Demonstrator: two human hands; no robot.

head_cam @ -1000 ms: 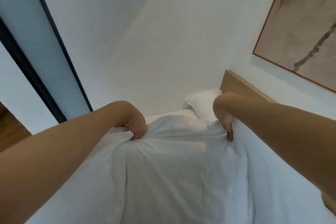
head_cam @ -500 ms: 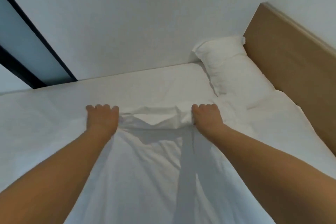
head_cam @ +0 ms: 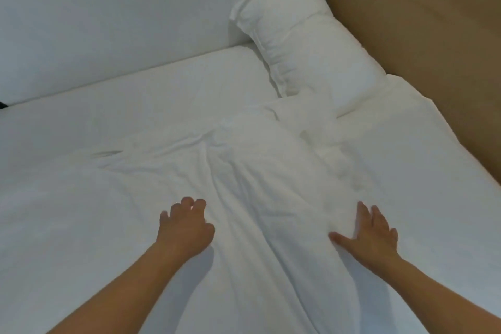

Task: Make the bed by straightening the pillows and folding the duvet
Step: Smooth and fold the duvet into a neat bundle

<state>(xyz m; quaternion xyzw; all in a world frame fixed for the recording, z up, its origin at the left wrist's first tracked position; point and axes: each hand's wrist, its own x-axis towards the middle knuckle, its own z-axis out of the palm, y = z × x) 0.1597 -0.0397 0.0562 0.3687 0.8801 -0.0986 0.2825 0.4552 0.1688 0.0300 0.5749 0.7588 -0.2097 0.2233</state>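
Duvet: I see the duvet (head_cam: 252,184) as a rumpled ridge lying on the bed (head_cam: 67,171), running from just under my view up and away toward the pillow (head_cam: 303,43).
Long axis: it lies near to far, leaning a little right at the top, where its bunched end touches the pillow's near corner.
Left hand: my left hand (head_cam: 184,228) is off the ridge's left flank, fingers loosely curled and apart, gripping nothing; whether it touches the cloth I cannot tell.
Right hand: my right hand (head_cam: 371,233) lies flat with fingers spread on the ridge's right flank, palm down, pinching nothing.
Which way it lies: the ridge sits between the two hands; its crumpled far end is ahead and to the right.
Nearer hand: by my reckoning the right hand is nearer that far end and the pillow.
Pillow: tilted, one end against the headboard (head_cam: 423,22), not yet squared.
Next move, as I judge it: sweep both hands outward, across the axis, to flatten the ridge.
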